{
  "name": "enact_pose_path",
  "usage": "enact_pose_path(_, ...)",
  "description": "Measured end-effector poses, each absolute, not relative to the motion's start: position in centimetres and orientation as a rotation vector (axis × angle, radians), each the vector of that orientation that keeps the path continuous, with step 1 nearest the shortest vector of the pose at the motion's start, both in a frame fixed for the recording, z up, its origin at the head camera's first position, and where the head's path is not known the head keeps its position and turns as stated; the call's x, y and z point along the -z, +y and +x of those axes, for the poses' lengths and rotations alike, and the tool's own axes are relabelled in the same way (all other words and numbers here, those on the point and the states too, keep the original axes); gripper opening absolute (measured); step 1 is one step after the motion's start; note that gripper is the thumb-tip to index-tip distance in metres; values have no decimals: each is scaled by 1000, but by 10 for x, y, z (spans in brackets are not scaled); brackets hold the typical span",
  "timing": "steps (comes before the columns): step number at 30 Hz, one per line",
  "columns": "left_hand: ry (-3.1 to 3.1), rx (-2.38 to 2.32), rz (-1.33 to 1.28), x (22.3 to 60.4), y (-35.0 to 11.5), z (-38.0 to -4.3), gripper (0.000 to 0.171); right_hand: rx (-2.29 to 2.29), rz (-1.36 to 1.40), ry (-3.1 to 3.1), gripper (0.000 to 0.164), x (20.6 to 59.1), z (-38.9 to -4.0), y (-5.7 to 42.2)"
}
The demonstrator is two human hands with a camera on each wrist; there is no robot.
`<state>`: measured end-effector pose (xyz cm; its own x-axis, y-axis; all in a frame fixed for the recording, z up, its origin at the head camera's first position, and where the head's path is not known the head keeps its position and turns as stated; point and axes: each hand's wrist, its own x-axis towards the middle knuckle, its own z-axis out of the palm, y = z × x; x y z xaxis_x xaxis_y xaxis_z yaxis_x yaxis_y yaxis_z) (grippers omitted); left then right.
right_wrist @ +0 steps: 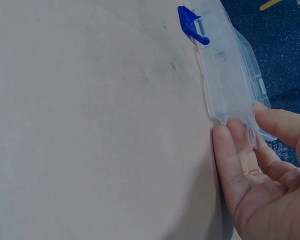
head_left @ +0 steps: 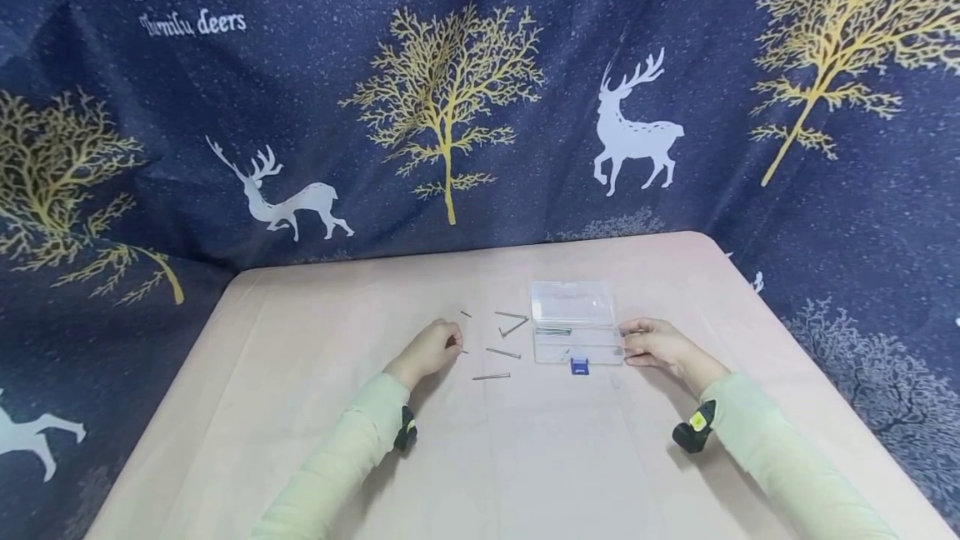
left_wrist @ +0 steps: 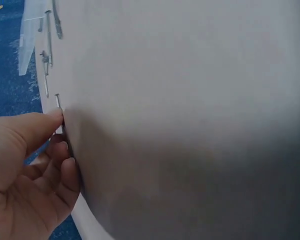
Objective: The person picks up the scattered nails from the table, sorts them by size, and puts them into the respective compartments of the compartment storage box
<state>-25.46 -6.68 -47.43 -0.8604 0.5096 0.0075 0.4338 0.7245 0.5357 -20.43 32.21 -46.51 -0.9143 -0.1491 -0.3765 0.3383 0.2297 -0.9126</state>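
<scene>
My left hand [head_left: 435, 346] pinches a small nail [left_wrist: 58, 101] between thumb and fingers, low over the table; its head end sticks out past the thumb tip. Several loose nails [head_left: 503, 353] of differing lengths lie between this hand and a clear plastic box [head_left: 536, 351]. The box stands with its lid [head_left: 573, 302] raised at the back and a blue latch [head_left: 580, 367] at the front. Inside, long nails [head_left: 553, 331] lie in the rear part. At the box's right end, my right hand [head_left: 660, 346] grips the wall, thumb on the upper edge, fingers against the outside.
A pale pink cloth covers the table [head_left: 555, 457]. Behind it hangs a dark blue curtain [head_left: 525, 182] printed with deer and trees. Each wrist wears a small black camera [head_left: 693, 432].
</scene>
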Motion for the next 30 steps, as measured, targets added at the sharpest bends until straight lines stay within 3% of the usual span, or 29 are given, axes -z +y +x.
enact_pose_path(10,2856,-509,853,476,-63,-247,7,1716,168,2149,53,472,-208,323)
enact_pose_path(17,2813,-720,696,477,-60,-248,10,1731,138,2151,51,473,-209,325)
enact_pose_path(30,2855,-1104,664,477,-61,-247,5,1760,129,2141,52,475,-207,327)
